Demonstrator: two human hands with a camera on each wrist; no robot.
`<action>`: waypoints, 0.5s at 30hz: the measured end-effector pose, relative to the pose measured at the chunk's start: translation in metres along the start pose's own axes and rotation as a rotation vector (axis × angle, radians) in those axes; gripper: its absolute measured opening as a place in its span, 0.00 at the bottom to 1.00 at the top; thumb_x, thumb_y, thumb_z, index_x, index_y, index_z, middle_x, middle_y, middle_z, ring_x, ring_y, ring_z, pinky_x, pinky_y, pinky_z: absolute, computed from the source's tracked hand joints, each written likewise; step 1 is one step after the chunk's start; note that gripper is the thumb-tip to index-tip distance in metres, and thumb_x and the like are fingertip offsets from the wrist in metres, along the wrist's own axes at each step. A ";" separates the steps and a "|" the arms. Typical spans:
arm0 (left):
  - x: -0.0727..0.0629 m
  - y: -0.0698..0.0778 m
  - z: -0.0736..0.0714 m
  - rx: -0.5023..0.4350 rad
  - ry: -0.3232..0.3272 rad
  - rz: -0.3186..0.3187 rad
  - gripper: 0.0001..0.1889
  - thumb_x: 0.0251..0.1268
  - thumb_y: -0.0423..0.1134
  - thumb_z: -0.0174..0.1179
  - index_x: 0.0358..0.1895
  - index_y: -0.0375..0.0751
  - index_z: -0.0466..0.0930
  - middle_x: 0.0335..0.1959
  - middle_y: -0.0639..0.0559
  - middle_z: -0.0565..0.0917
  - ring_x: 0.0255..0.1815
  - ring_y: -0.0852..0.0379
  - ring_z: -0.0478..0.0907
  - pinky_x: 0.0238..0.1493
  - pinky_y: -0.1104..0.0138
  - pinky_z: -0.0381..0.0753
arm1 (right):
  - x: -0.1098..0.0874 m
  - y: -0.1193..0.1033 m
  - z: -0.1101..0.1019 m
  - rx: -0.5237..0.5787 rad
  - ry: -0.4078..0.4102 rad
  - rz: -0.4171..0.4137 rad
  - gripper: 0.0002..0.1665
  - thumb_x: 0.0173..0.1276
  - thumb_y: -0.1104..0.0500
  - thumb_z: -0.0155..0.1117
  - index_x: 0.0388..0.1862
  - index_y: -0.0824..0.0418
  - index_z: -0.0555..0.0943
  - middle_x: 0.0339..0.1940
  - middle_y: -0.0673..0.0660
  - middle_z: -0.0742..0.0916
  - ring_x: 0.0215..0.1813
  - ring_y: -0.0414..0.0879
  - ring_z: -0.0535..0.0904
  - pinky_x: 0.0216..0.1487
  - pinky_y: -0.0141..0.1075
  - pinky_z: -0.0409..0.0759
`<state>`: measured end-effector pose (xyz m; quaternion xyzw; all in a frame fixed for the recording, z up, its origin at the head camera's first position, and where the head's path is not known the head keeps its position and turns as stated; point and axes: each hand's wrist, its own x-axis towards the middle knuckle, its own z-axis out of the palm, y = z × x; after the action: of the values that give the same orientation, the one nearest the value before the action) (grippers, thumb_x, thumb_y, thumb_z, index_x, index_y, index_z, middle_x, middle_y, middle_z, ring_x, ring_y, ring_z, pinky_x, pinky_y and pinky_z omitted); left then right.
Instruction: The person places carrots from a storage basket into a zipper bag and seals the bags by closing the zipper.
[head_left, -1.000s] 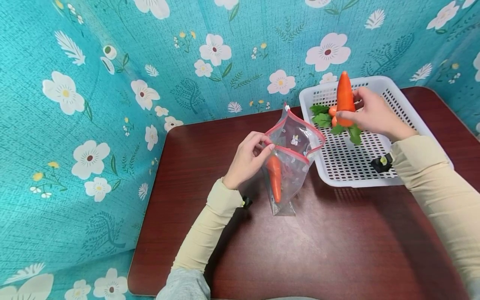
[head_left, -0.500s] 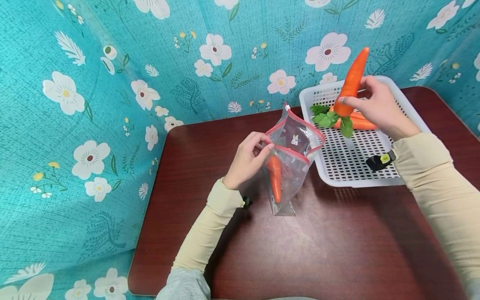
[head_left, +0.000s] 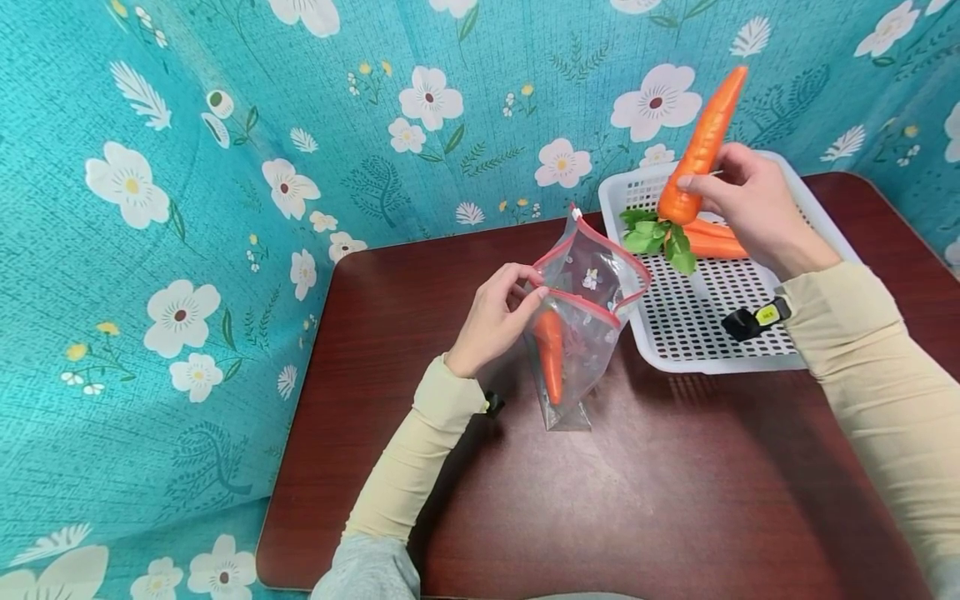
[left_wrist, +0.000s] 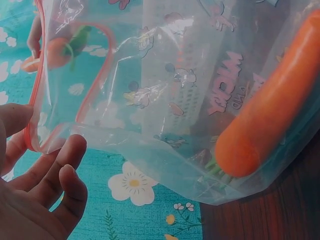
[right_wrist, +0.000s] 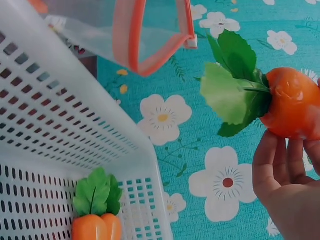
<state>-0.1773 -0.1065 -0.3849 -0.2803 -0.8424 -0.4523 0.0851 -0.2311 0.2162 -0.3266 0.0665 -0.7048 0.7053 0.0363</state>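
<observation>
My left hand [head_left: 495, 317] pinches the red-edged mouth of a clear zip bag [head_left: 592, 350], which stands with its top gaping. Inside the bag one carrot [head_left: 551, 358] leans with its tip down; the left wrist view shows its leafy end through the plastic. Above the basket my right hand [head_left: 757, 204] grips another carrot [head_left: 705, 150], tip up and tilted right, its green leaves [right_wrist: 235, 90] hanging at the lower end. Beneath it, carrots [right_wrist: 95, 227] with leaves lie in the white basket [head_left: 663, 364], partly hidden by the right hand in the head view.
The perforated basket stands right of the bag on the dark red-brown table [head_left: 637, 500]. A teal flowered cloth [head_left: 337, 108] hangs behind and along the left side. A black strap with a yellow tag [head_left: 757, 321] sits at the right cuff.
My right hand has raised its carrot out of the basket and tilted the tip up to the right, uncovering the carrots below. The left hand and the bag have stayed in place.
</observation>
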 end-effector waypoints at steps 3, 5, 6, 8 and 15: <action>0.000 0.001 0.000 -0.003 0.000 -0.005 0.10 0.66 0.38 0.61 0.47 0.42 0.76 0.41 0.51 0.79 0.33 0.60 0.76 0.35 0.69 0.78 | -0.001 -0.003 0.003 0.101 -0.008 -0.010 0.15 0.63 0.65 0.66 0.49 0.62 0.78 0.43 0.53 0.80 0.43 0.42 0.79 0.38 0.23 0.81; 0.000 0.001 0.000 -0.008 -0.001 -0.006 0.10 0.66 0.38 0.61 0.47 0.42 0.75 0.40 0.52 0.79 0.32 0.60 0.76 0.34 0.70 0.78 | -0.002 -0.005 0.005 0.139 -0.007 -0.010 0.16 0.63 0.64 0.66 0.50 0.63 0.78 0.44 0.54 0.79 0.43 0.43 0.78 0.38 0.24 0.81; 0.001 0.001 0.000 -0.011 0.000 -0.004 0.10 0.66 0.38 0.61 0.46 0.42 0.75 0.40 0.52 0.79 0.32 0.60 0.76 0.34 0.69 0.78 | -0.002 -0.006 0.007 0.155 -0.007 -0.011 0.16 0.63 0.64 0.66 0.50 0.63 0.77 0.45 0.55 0.79 0.44 0.43 0.78 0.38 0.24 0.81; 0.001 0.001 0.000 -0.017 0.000 0.000 0.09 0.66 0.38 0.61 0.46 0.42 0.75 0.40 0.51 0.78 0.32 0.60 0.76 0.35 0.65 0.80 | -0.003 -0.007 0.010 0.176 -0.009 -0.007 0.18 0.63 0.64 0.67 0.52 0.63 0.77 0.46 0.55 0.79 0.45 0.44 0.78 0.39 0.24 0.81; 0.001 0.001 0.000 -0.027 0.002 0.018 0.08 0.66 0.37 0.61 0.45 0.42 0.76 0.39 0.51 0.78 0.33 0.60 0.77 0.34 0.60 0.81 | -0.006 -0.011 0.026 0.022 -0.026 -0.015 0.16 0.64 0.60 0.67 0.50 0.60 0.77 0.46 0.52 0.80 0.46 0.42 0.78 0.41 0.23 0.81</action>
<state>-0.1776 -0.1055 -0.3838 -0.2887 -0.8334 -0.4633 0.0864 -0.2229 0.1903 -0.3167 0.0814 -0.6970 0.7118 0.0315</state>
